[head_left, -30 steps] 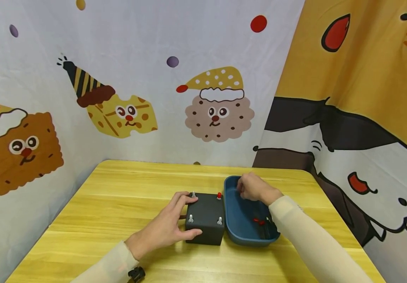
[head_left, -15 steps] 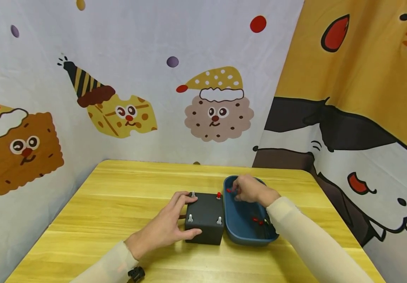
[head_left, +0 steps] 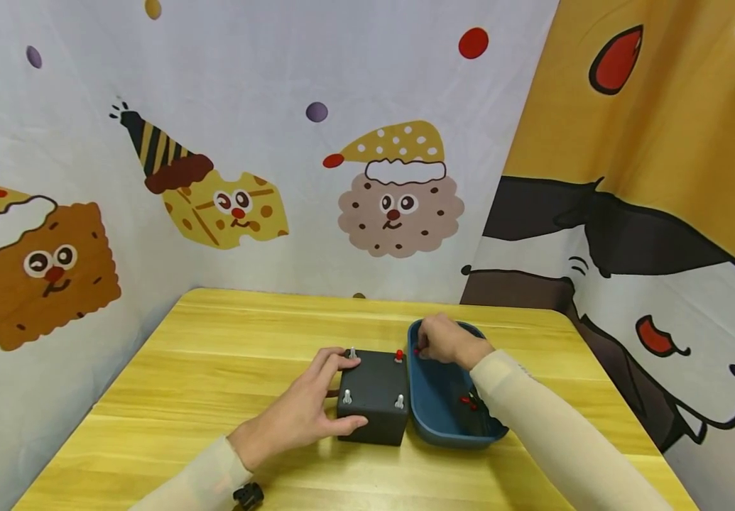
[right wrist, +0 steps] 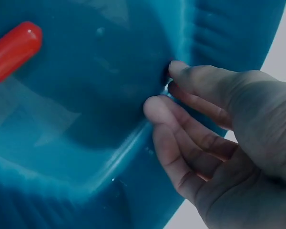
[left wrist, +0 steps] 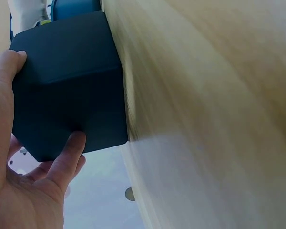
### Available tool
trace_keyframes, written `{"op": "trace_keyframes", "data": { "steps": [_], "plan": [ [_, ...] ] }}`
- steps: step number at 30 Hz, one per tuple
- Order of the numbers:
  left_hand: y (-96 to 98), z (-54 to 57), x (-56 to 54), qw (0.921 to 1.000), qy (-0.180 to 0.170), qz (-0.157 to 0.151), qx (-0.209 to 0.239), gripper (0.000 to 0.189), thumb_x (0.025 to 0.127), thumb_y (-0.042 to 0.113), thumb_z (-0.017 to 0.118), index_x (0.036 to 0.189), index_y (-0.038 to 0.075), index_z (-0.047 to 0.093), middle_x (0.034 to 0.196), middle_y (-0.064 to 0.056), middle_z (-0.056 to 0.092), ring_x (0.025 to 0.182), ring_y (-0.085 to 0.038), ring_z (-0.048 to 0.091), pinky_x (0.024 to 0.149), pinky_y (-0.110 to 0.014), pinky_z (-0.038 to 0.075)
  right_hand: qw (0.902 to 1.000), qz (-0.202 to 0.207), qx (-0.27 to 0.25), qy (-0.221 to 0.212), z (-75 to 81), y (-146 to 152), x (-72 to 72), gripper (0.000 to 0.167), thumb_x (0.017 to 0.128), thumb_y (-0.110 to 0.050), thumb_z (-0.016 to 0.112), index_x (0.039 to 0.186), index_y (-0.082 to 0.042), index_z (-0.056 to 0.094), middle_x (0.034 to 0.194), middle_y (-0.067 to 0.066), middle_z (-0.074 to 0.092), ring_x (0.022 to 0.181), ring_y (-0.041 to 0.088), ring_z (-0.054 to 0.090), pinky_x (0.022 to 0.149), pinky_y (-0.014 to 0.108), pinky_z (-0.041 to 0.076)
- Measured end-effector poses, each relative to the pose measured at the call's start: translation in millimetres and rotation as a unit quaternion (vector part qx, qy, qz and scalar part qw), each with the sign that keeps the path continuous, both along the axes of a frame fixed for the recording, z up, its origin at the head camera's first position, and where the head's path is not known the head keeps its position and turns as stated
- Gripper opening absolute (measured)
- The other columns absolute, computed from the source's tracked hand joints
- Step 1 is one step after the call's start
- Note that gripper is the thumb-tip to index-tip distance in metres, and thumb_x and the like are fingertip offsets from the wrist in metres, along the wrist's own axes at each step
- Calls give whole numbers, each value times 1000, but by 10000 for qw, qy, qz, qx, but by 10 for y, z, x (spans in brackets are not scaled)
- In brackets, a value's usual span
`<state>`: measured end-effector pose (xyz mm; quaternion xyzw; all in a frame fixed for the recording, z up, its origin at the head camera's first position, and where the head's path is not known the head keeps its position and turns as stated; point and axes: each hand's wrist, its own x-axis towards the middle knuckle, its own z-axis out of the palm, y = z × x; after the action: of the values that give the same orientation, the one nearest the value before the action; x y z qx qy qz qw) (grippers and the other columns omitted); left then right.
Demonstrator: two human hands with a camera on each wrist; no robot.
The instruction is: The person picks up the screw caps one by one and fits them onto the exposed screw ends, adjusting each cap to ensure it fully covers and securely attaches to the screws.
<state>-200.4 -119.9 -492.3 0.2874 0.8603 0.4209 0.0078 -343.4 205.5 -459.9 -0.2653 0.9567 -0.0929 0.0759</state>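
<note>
My left hand (head_left: 306, 408) grips a black box (head_left: 373, 383) from the left, fingers at its far edge and thumb on its near side. The box's top carries several small silver posts that look like toggle switches; a red cap (head_left: 399, 353) covers the far right one. My right hand (head_left: 447, 339) reaches into the far end of a blue tray (head_left: 450, 436). In the right wrist view its loosely bent fingertips (right wrist: 157, 109) are at the tray's corner, with a gap between them and nothing plainly held. A loose red cap (right wrist: 16, 50) lies on the tray floor, apart from the fingers.
The tray stands close against the box's right side. Several red pieces (head_left: 467, 402) and dark items lie at its near end, partly behind the right sleeve (head_left: 520, 397). Beneath is a yellow wood-grain table (head_left: 226, 341), with a printed curtain (head_left: 246, 85) behind it.
My right hand has moved slightly left and nearer inside the tray's far end, then a little back toward the corner. The left hand and the box stay as they were.
</note>
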Motion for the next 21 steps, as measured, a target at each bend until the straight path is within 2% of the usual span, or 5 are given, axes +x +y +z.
{"op": "trace_keyframes", "data": {
  "steps": [5, 10, 15, 21],
  "plan": [
    [3, 16, 13, 10000, -6, 10, -5, 91, 99, 52, 95, 171, 23, 47, 178, -10, 38, 149, -31, 68, 108, -36, 70, 9998, 172, -119, 35, 13, -19, 26, 14, 97, -1, 94, 89, -10, 87, 89, 0, 83, 79, 10, 71, 78, 35, 70],
    [6, 5, 14, 10000, 24, 10, -45, 91, 99, 52, 95, 171, 23, 47, 178, -11, 38, 149, -31, 67, 109, -36, 70, 9996, 194, -218, 34, 24, 14, 47, 11, 97, 0, 91, 92, -9, 86, 89, 0, 81, 78, 10, 68, 75, 34, 68],
    [2, -10, 11, 9999, 83, 33, -51, 91, 99, 54, 94, 170, 23, 47, 178, -11, 38, 149, -31, 68, 108, -34, 69, 9984, 179, -532, -64, 120, 51, 122, 11, 97, 0, 90, 94, -9, 85, 90, -1, 80, 77, 10, 67, 73, 32, 66],
    [-1, -12, 5, 9999, 159, 21, -43, 92, 98, 54, 95, 170, 23, 47, 178, -9, 38, 150, -30, 67, 109, -31, 68, 9940, 227, -1067, -35, 254, 84, 266, 13, 99, 0, 89, 100, -12, 85, 91, -5, 81, 80, 6, 70, 78, 30, 68]
  ]
}}
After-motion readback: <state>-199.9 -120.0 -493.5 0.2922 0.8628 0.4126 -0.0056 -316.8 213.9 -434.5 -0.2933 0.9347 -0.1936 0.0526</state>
